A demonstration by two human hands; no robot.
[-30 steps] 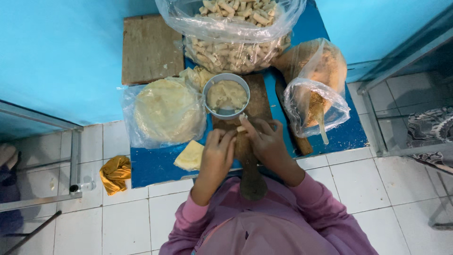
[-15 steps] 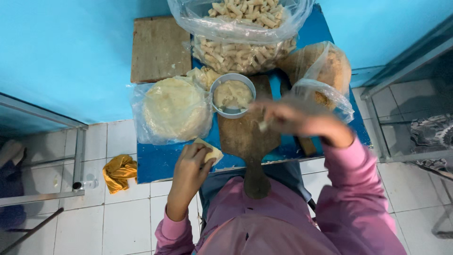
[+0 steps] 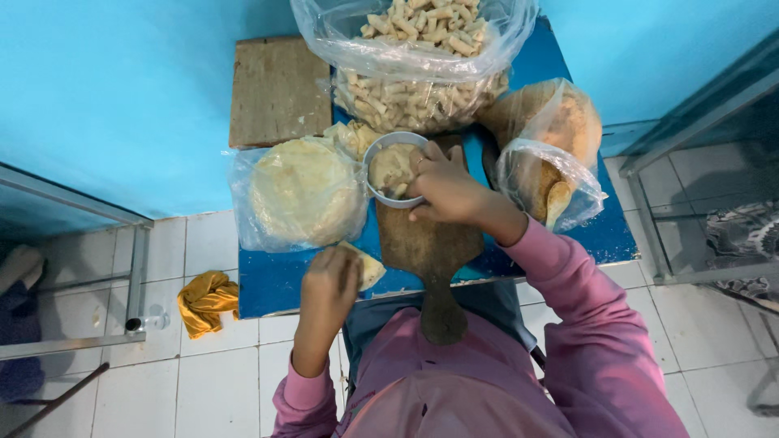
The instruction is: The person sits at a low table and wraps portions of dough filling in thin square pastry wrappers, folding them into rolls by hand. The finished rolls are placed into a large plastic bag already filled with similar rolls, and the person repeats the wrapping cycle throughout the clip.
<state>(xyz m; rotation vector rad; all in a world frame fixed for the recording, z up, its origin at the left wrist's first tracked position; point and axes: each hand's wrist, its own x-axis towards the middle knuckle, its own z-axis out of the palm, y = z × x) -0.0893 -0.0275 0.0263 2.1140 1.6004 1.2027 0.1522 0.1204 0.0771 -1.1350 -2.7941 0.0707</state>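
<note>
A yellow cloth lies on the tiled floor beside a low blue table, where a bagged stack of round wrappers sits. The left hand grips a folded wrapper at the table's front edge. The right hand, fingers dipped, reaches into a small bowl of pale filling at the head of a wooden board. Bagged rolls stand behind.

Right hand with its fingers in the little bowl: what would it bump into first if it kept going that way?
Probably the filling inside the small bowl; the right hand points left into it, fingertips seemingly touching already.
</note>
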